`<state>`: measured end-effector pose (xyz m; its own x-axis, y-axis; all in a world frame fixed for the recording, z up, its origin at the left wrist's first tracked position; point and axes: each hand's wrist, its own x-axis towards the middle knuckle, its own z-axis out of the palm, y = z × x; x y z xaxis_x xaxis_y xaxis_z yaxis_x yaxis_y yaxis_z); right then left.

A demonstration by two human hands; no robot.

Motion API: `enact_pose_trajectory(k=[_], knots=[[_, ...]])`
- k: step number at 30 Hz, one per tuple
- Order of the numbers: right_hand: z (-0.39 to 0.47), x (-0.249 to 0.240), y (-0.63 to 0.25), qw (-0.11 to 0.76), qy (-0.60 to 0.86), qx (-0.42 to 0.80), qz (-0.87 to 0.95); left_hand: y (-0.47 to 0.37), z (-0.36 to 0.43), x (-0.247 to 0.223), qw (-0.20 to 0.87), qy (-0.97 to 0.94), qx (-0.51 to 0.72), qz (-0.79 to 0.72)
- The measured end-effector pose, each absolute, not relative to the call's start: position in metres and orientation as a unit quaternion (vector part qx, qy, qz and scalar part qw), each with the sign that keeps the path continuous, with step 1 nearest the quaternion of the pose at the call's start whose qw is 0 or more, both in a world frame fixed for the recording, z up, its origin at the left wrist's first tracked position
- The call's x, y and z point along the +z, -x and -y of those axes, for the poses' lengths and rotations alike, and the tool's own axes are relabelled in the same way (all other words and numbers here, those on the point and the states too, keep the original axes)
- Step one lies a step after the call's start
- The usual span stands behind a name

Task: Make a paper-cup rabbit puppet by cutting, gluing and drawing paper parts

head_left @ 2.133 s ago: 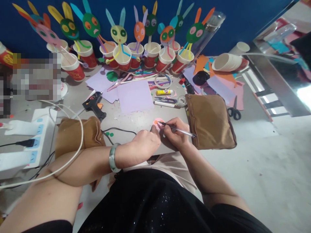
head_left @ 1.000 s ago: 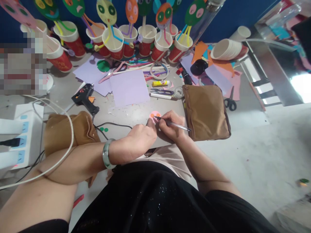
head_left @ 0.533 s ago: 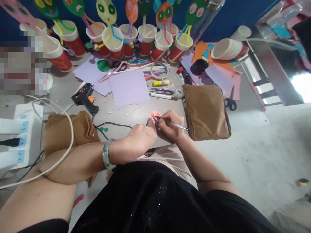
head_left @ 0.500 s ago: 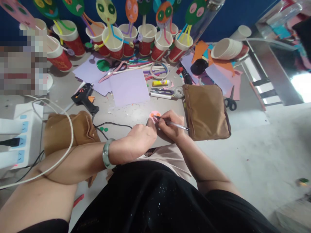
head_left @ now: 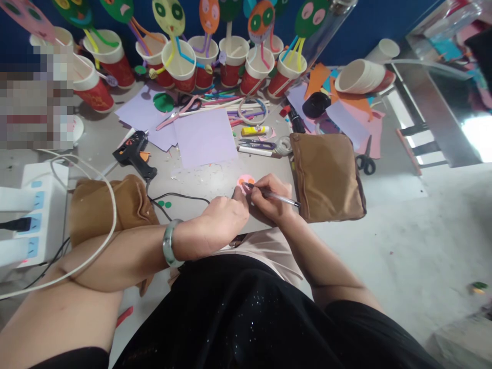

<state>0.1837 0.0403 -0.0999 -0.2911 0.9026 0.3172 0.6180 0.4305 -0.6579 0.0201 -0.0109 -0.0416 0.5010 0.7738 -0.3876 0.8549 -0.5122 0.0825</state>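
A small pink paper disc with two orange circles lies on the table at the middle front. My left hand is closed, its fingers curled, with a digit pressing the disc's lower edge to the table. In my right hand is a pen with a clear barrel, held in a writing grip. Its dark tip meets the disc near the left orange circle. Part of the disc is hidden by my fingers. Small green paper circles lie to the left of my left hand.
A glue gun, lilac paper, a glue stick and snips lie beyond my hands. Brown cushions flank them. Red cups with paper faces line the back. A white cable loops over my left forearm.
Both hands stay in place around the pink disc. The pen tip has shifted very slightly on it, and the whole view has moved a touch.
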Motion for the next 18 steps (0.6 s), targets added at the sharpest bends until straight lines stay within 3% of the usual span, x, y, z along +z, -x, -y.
enact_pose_trajectory(k=[18], knots=[[-0.0415,-0.1026,-0.1833,0.348,0.469,0.206,0.785,-0.0210,0.0112,-0.0417,0.124,-0.853,-0.158,-0.482]])
